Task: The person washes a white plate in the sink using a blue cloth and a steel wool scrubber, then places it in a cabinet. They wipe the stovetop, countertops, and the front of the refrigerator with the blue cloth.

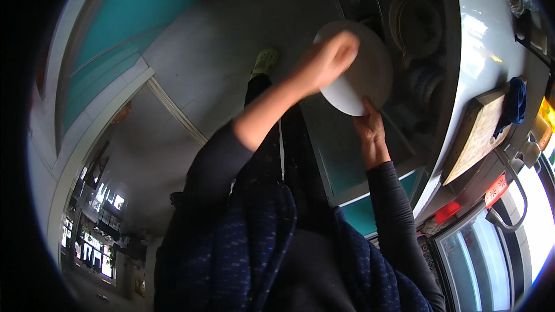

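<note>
A round white plate [368, 65] is held out in front of me, over the open drawer. My right hand [370, 125] grips its near rim, with the thumb on the upper face. Across the plate's left side reaches my left hand [334, 56], blurred, its fingers curled. Whether that hand touches the plate or has something in it cannot be made out. Part of the plate is hidden behind the left hand.
The drawer holds stacked dishes [416, 26] and a patterned bowl [427, 86], dimly lit. Along the right runs a white countertop [477, 39]. A wooden cutting board [472, 138] with a dark blue cloth [514, 106] lies near a faucet [518, 208]. A green clog [265, 61] is on the floor.
</note>
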The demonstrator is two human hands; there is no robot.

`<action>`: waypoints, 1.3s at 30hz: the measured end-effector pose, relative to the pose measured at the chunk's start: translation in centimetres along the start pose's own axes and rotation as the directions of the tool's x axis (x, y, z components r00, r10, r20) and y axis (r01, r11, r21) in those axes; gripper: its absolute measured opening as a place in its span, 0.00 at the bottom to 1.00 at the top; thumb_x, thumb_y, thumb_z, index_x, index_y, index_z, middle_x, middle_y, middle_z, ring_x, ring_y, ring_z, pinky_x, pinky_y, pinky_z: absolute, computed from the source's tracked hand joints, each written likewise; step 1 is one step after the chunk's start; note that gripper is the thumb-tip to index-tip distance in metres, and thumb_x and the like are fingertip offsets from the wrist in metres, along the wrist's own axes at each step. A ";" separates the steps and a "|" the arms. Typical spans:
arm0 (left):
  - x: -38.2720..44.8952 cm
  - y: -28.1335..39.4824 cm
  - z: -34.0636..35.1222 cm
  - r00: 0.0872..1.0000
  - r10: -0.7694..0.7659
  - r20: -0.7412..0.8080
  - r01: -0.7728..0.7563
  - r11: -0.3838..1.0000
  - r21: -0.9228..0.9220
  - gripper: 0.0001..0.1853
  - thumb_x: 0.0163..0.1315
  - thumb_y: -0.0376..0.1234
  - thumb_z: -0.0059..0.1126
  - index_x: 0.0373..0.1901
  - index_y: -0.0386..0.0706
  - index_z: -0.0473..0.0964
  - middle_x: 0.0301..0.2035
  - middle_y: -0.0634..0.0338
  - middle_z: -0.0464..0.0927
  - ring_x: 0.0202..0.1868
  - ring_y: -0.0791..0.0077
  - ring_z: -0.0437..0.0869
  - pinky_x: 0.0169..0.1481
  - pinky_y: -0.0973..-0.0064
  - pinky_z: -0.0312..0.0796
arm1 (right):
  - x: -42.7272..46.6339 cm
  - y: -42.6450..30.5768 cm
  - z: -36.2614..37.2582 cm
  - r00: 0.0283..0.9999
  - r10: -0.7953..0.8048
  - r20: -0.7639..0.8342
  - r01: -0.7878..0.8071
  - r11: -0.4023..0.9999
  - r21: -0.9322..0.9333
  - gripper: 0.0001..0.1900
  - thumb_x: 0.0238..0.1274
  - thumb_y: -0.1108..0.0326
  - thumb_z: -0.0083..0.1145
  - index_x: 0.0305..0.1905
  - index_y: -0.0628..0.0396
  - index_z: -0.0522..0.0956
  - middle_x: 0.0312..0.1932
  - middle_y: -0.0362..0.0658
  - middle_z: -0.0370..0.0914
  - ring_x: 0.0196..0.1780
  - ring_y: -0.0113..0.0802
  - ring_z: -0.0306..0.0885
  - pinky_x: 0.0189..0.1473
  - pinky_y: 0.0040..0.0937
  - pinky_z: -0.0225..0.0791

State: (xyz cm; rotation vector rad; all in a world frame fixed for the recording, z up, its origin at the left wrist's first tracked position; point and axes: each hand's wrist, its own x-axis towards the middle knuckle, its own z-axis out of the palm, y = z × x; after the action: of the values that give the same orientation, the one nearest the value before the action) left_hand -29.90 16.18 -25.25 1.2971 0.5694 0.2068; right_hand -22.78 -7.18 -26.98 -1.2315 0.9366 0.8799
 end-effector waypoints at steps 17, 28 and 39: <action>25.2 -5.2 12.8 0.920 -0.384 -0.080 0.349 0.708 0.614 0.18 0.52 0.39 0.60 0.43 0.39 0.77 0.42 0.48 0.79 0.46 0.56 0.81 0.49 0.64 0.74 | 4.8 1.6 -1.7 0.996 -0.031 0.086 -0.004 0.926 0.378 0.26 0.56 0.76 0.58 0.59 0.52 0.64 0.55 0.42 0.70 0.58 0.35 0.68 0.56 0.33 0.68; 26.6 -8.7 16.3 0.981 -0.193 0.010 0.153 0.806 0.572 0.29 0.52 0.39 0.58 0.56 0.37 0.67 0.51 0.46 0.74 0.54 0.57 0.76 0.56 0.66 0.70 | 5.0 -0.8 0.3 0.984 -0.173 -0.035 0.172 0.891 0.421 0.27 0.57 0.76 0.57 0.61 0.52 0.61 0.57 0.42 0.66 0.58 0.35 0.67 0.56 0.32 0.68; 21.1 -5.9 13.4 0.941 -0.313 -0.126 0.333 0.801 0.497 0.26 0.53 0.36 0.55 0.54 0.38 0.65 0.46 0.43 0.76 0.51 0.51 0.77 0.55 0.62 0.69 | 15.0 -8.7 3.7 0.682 -0.652 0.331 0.723 0.532 -0.441 0.23 0.65 0.61 0.49 0.60 0.60 0.62 0.56 0.52 0.67 0.59 0.43 0.67 0.49 0.40 0.67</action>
State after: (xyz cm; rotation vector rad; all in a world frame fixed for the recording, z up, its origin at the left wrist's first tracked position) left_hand -6.29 12.77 -34.71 1.6864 0.9112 -0.2271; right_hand -8.84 -3.92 -37.47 -1.8338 -0.0055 0.5536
